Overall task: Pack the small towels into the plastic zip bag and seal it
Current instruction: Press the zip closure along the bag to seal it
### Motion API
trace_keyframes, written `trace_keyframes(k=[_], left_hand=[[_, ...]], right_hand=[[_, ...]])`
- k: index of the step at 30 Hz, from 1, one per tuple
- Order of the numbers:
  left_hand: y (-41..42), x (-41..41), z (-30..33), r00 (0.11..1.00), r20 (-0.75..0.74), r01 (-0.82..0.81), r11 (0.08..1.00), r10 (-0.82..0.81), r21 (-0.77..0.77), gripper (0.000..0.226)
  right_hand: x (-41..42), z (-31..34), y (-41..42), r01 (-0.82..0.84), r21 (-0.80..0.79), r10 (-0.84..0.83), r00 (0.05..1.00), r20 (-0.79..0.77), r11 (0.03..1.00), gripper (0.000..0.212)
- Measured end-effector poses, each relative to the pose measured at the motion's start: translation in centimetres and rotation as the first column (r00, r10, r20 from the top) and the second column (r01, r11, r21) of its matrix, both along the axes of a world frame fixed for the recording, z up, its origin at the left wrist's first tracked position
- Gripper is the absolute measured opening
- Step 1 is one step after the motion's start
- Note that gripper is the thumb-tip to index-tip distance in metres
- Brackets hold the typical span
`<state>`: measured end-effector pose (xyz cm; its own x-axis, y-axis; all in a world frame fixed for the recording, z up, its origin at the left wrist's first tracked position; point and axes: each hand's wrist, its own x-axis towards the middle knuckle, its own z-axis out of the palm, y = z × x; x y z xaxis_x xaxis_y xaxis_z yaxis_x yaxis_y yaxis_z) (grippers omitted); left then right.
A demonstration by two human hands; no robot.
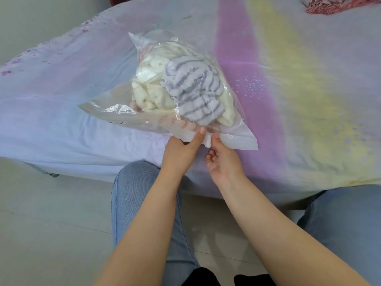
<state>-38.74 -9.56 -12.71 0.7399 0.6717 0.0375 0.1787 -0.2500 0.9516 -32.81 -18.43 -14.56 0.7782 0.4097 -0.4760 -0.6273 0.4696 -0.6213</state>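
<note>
A clear plastic zip bag point(107, 104) lies on the bed, its zip edge toward me. Inside it sit a white towel with grey-purple stripes point(191, 89) and cream towels point(148, 87), bunched together. My left hand point(181, 151) pinches the bag's zip edge, thumb on top. My right hand point(222, 159) grips the small white zip slider point(208, 140) just right of my left thumb. The stretch of zip edge to the right of the slider lies flat on the bed.
The bed sheet point(299, 79) is pastel purple, pink and yellow. A red patterned fabric point(334, 4) lies at the far right corner. The bed's near edge runs just below my hands; my knees in blue jeans point(132, 188) are beneath it, over a tiled floor.
</note>
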Motion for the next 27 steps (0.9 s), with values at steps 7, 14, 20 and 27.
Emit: trace_keyframes(k=[7, 14, 20, 27], left_hand=[[-1.8, 0.6, 0.3, 0.943, -0.252, 0.21, 0.976, -0.218, -0.059, 0.06], [-2.2, 1.1, -0.2, 0.939, -0.209, 0.242, 0.957, -0.273, -0.161, 0.058], [-3.7, 2.0, -1.1, 0.995, -0.065, 0.061, 0.99, -0.07, -0.125, 0.058], [-4.5, 2.9, -0.7, 0.979, 0.063, -0.178, 0.964, 0.194, -0.198, 0.052]], right_hand=[[-0.1, -0.4, -0.5, -0.081, -0.006, 0.081, 0.992, 0.099, 0.997, 0.015], [0.2, -0.3, -1.5, -0.017, -0.067, 0.025, 0.993, 0.118, 0.998, 0.022], [-0.4, 0.5, -1.5, -0.003, -0.039, 0.008, 0.993, 0.117, 0.999, 0.026], [1.5, 1.6, -2.7, 0.071, -0.017, -0.071, 0.997, 0.002, 0.997, 0.017]])
